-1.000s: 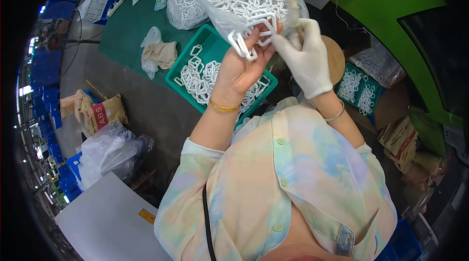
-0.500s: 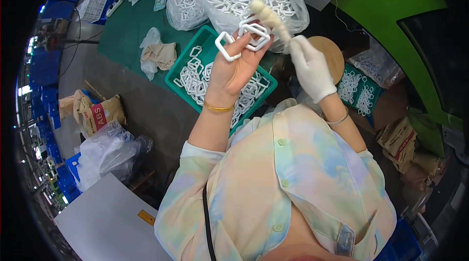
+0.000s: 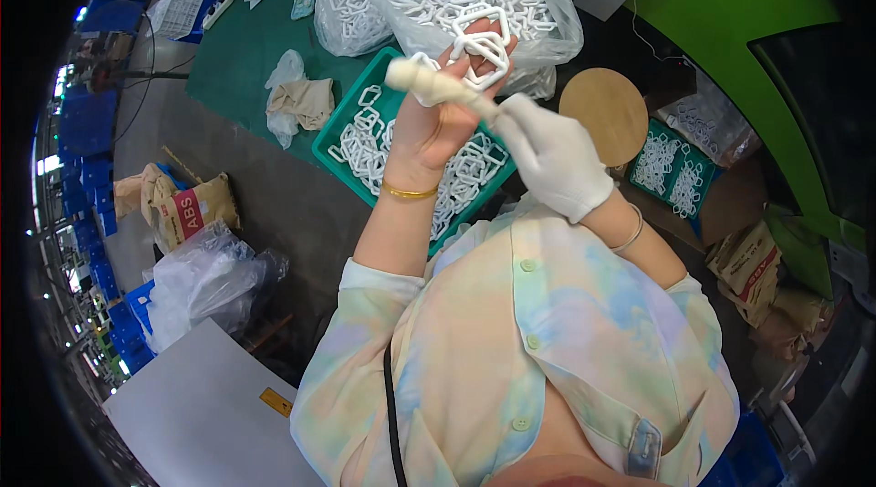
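A: What do the hands have, nearest first?

B: The gloved right hand [image 3: 557, 159] is closed round the handle of a pale knobbed stick [image 3: 438, 86]. Past it, the bare left hand [image 3: 433, 127], palm up, has its fingers curled about a few white links [image 3: 497, 54]; they overlap one another up by the fingertips.

A: Is the stick touching them?

B: The knobbed end is blurred and crosses the left hand in view, so I can't say whether it touches the hand or links, or only passes in front.

A: How far along would you put it?

B: Partway, I'd judge. One small handful is up in the fingers, while a great many links lie outside the hands. Nothing visibly sets finished pieces apart from waiting ones.

A: And the containers?

B: Beneath the left hand sits a green crate [image 3: 383, 72], with loose links [image 3: 365, 145] heaped over its middle and near part and bare green toward the far corner. Off to the right, a divided green tray [image 3: 676, 164] has a pile in each of two compartments. Beyond the crate, a large clear bag [image 3: 568, 36] bulges with more, and a smaller clear bag [image 3: 351, 47] just to its left holds another lot.
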Demonstrator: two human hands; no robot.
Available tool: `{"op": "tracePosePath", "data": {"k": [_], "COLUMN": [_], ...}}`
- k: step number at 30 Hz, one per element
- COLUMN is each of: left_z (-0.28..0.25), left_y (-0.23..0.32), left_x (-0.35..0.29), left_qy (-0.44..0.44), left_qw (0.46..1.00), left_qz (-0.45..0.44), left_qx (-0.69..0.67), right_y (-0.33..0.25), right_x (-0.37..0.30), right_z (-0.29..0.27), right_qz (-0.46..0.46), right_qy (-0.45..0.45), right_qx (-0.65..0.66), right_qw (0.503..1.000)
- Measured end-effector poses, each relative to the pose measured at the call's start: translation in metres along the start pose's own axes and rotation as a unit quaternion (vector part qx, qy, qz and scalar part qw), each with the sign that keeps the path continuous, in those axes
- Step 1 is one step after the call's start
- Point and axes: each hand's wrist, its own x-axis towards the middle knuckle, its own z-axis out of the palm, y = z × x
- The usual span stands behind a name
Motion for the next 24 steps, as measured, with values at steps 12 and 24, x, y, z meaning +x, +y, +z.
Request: {"op": "tracePosePath", "data": {"k": [12, 24], "left_z": [0.031, -0.043], "left_y": [0.070, 0.089], "left_x": [0.074, 0.052], "left_qy": [0.011, 0.093], "left_qw": [0.797, 0.326], "left_qz": [0.332, 0.403], "left_qx": [0.504, 0.850], "right_y": [0.058, 0.086], "right_x": [0.001, -0.007], "right_z": [-0.059, -0.064], "right_qz": [0.093, 0.136], "right_qy": [0.230, 0.238], "right_qx": [0.109, 0.117], "right_qw": [0.963, 0.955]}}
